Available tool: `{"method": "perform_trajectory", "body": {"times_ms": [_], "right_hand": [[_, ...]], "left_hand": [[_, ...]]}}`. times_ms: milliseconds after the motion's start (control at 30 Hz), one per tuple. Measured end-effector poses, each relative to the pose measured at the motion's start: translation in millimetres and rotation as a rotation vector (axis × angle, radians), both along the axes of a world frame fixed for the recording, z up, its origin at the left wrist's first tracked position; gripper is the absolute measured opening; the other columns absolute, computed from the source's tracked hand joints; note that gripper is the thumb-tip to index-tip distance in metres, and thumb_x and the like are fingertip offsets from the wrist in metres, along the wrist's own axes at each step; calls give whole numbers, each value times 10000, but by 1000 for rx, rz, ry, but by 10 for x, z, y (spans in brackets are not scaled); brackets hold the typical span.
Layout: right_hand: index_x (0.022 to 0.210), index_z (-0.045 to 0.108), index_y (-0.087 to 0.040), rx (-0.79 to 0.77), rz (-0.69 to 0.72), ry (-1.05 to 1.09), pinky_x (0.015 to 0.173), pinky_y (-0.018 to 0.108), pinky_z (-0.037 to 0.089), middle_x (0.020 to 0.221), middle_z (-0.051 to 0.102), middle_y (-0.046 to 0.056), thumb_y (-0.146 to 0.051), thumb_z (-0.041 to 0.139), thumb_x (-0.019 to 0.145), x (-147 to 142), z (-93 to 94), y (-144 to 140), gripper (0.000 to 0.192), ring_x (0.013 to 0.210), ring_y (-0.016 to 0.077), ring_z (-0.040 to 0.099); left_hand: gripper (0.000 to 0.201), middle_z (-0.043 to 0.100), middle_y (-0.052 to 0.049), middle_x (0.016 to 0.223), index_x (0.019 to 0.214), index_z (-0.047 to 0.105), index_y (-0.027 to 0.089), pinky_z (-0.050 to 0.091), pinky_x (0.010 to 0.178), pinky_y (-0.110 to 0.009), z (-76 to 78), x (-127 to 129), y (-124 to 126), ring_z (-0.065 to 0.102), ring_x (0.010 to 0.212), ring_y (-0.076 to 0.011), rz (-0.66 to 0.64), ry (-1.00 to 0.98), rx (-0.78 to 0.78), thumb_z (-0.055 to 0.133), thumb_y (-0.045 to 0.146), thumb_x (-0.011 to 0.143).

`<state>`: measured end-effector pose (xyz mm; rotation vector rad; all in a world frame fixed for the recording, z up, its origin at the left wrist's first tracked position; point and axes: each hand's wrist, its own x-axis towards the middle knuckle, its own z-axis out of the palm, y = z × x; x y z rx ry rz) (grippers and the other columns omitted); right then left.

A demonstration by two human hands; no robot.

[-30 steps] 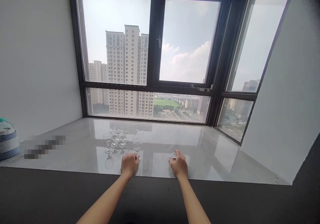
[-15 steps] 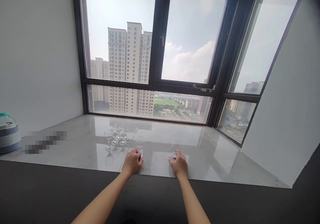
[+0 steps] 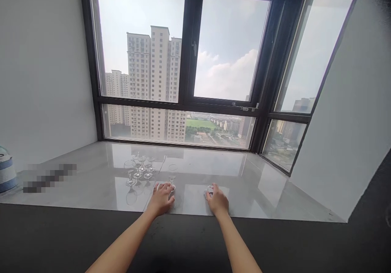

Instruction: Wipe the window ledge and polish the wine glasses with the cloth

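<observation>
My left hand (image 3: pixel 160 198) is above the sill near its front edge, fingers stretched out and apart, holding nothing. A clear stemmed glass (image 3: pixel 172 168) stands upright just beyond its fingertips; the fingers partly cover its foot, and I cannot tell whether they touch it. Farther right, the fingers of my right hand (image 3: pixel 218 200) curl around a small whitish, see-through object (image 3: pixel 209 191), mostly hidden by the hand. To the left of my left hand, several clear stemmed glasses (image 3: pixel 130 178) are grouped upright on the sill.
The glossy grey windowsill (image 3: pixel 253 199) ends at a front edge over a dark wall face. A blue-and-white striped container (image 3: pixel 6 170) stands at the far left, beside a blurred-out patch. The dark window frame (image 3: pixel 146 103) runs along the back.
My left hand has opened from a closed grip, its fingers spreading beside the single glass. My right hand keeps its hold at nearly the same spot. The view has shifted slightly.
</observation>
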<state>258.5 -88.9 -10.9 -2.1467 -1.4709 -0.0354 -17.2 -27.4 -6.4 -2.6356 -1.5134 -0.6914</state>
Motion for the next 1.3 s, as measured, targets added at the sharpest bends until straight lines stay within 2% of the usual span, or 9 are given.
{"method": "perform_trajectory", "body": {"times_ms": [133,300,500,633,800,1167,1300], "right_hand": [[1421,327,-215,-30,54,-19,756,289,411,1195,634,103,-332,461,900,31,-48,-90,550,1053,221,601],[1460,241,-249,33,16,45,744,288,416,1246,610,84,-349,453,902,29,-99,-146,605,1042,211,605],[1417,324,-251,51,18,56,798,280,405,1208,626,85,-353,474,891,21,-59,-157,556,1061,205,596],[1388,360,-222,94,28,35,797,283,404,1161,642,95,-358,471,893,24,-76,-162,525,1035,214,602],[1372,372,-220,114,21,27,800,288,407,1147,648,90,-348,474,886,9,-62,-185,513,1015,222,603],[1358,378,-212,147,24,47,879,302,397,1174,645,91,-319,499,861,1,-46,-203,523,1052,215,596],[1363,365,-212,169,40,58,884,302,404,1171,648,81,-296,499,856,-1,-26,-222,531,1043,212,600]], "left_hand": [[399,549,-1,1354,1233,592,355,53,1131,-517,-29,-10,25,380,1294,-271,-12,17,-26,463,372,855],[396,550,25,1369,1226,611,386,80,1113,-543,3,6,43,408,1271,-281,-18,17,-41,475,372,854],[391,569,22,1351,1213,625,386,179,1079,-515,91,56,69,469,1192,-274,-55,28,-42,465,424,858],[343,644,-9,1246,1049,717,354,243,1029,-494,206,186,178,499,1127,-280,-72,71,-54,451,455,857],[333,717,-47,995,868,749,314,255,1011,-476,340,514,377,511,1075,-277,-97,150,-74,460,476,840],[375,705,-67,1002,900,742,294,289,951,-457,271,1524,656,493,1060,-293,-178,150,-44,419,478,848],[318,708,-73,992,910,729,279,295,938,-458,264,1799,777,491,1066,-302,-180,138,-60,447,400,828]]}}
